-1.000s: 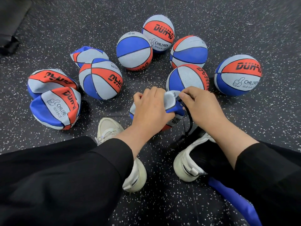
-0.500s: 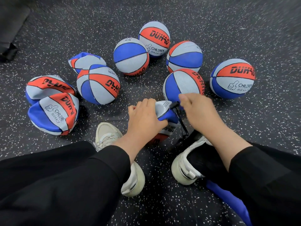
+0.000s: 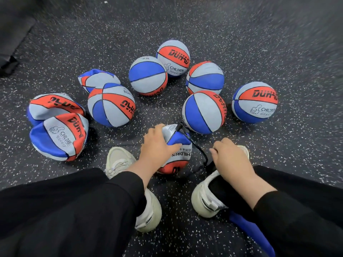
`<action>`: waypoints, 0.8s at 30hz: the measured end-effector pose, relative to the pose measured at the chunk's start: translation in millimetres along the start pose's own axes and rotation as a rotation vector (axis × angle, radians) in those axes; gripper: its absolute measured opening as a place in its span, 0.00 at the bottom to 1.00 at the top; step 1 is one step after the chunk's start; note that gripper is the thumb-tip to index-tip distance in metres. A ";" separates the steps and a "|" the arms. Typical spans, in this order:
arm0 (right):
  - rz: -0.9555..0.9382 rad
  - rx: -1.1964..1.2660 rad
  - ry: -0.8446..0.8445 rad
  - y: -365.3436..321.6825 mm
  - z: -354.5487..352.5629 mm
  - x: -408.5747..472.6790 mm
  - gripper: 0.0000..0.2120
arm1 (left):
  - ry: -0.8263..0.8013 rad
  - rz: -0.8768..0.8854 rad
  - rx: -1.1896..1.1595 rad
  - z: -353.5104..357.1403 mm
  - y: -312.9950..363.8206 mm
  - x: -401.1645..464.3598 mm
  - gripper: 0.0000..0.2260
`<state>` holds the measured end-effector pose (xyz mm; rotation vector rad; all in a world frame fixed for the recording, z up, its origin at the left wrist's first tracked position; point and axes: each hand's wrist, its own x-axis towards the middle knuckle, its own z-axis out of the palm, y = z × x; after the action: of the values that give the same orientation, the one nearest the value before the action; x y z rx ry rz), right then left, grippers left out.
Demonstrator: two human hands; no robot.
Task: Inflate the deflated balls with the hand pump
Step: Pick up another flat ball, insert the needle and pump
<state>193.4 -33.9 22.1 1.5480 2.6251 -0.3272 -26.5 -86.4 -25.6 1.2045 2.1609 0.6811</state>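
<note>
1 left hand [image 3: 157,145] gripping deflated ball [image 3: 179,156], hose [image 3: 193,143] plugged in top — trailing right-downward

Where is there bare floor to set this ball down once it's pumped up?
Bare floor lies right of the rightmost ball, and a wide stretch beyond the farthest ball. It is crowded around the flat balls on the left, and between the shoes where the left hand holds the ball.
</note>
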 end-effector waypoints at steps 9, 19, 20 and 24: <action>-0.050 -0.139 0.177 8.7 -94.2 39.8 0.14 | 0.021 0.003 0.066 4.1 1.1 -1.7 0.36; -0.143 -0.305 0.067 6.1 -22.6 10.6 0.07 | -0.035 0.034 -0.001 12.1 12.5 -6.4 0.36; -0.170 -0.353 0.069 2.8 -17.2 7.2 0.08 | -0.050 0.030 0.004 11.8 13.9 -6.3 0.39; -0.230 -0.365 -0.046 16.4 5.9 12.3 0.11 | -0.112 0.079 0.027 10.8 15.0 -9.5 0.48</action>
<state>201.5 -16.9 11.9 1.1170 2.6400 0.1013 -6.3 -86.1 -21.0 1.3169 2.0458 0.6045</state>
